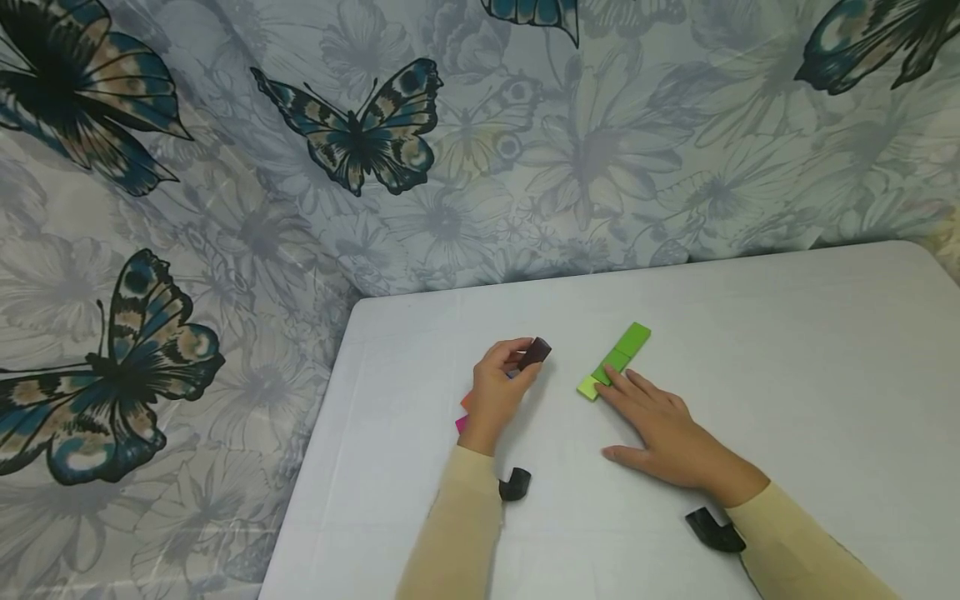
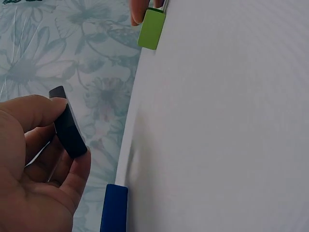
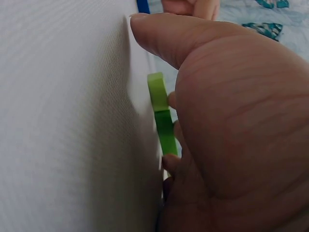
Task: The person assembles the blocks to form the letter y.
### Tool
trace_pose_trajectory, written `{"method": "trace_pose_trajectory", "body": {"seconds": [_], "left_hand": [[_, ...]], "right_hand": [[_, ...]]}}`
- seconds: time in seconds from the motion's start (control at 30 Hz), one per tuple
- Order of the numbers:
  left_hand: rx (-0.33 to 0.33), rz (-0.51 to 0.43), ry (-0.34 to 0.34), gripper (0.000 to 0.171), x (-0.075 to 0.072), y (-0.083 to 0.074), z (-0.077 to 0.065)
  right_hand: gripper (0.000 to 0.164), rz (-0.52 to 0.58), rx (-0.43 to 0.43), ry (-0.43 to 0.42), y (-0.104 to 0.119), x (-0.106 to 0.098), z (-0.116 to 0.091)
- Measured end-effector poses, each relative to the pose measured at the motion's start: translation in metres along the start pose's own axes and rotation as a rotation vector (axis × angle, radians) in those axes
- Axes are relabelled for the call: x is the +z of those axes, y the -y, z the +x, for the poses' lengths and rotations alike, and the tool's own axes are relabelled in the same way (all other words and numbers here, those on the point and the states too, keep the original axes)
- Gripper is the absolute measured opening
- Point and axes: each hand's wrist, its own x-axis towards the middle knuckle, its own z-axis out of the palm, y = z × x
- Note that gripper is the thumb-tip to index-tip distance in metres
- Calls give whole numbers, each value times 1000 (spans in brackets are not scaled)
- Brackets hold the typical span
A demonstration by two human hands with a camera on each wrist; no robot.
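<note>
My left hand [image 1: 501,392] pinches a small dark brown block [image 1: 536,354] between thumb and fingers, held up over the white table; in the left wrist view the block [image 2: 68,124] looks almost black and tilted. My right hand [image 1: 671,437] lies spread low over the table, thumb out to the side. Its fingertips touch a slanting row of green blocks [image 1: 632,339]. At the row's near end sits a lighter, yellow-green block [image 1: 587,387], beside my index fingertip. The right wrist view shows the yellow-green block [image 3: 157,92] end to end with a darker green block [image 3: 166,132].
An orange piece [image 1: 466,402] and a magenta piece [image 1: 461,425] show partly from behind my left hand. A blue block [image 2: 114,208] lies near it in the left wrist view. The white table [image 1: 787,350] meets a butterfly-patterned cloth [image 1: 450,225] at the back and left.
</note>
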Motion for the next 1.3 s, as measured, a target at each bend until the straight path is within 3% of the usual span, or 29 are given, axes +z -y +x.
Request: {"method": "trace_pose_trajectory", "body": {"seconds": [0.27, 0.47, 0.9, 1.07, 1.17, 1.3], "left_hand": [[-25, 22, 57, 37, 13, -1, 5], [3, 41, 81, 39, 21, -2, 9], [-73, 160, 192, 42, 27, 4, 17], [-67, 271, 243, 45, 27, 5, 19], [-61, 335, 247, 54, 28, 5, 20], [-59, 384, 199, 62, 31, 7, 22]], "right_hand": [[91, -5, -9, -2, -1, 0, 0], [91, -1, -6, 2, 0, 0, -1], [91, -2, -16, -15, -1, 1, -2], [91, -6, -3, -1, 1, 0, -2], [91, -9, 3, 6, 2, -1, -1], [91, -10, 4, 4, 2, -2, -1]]}}
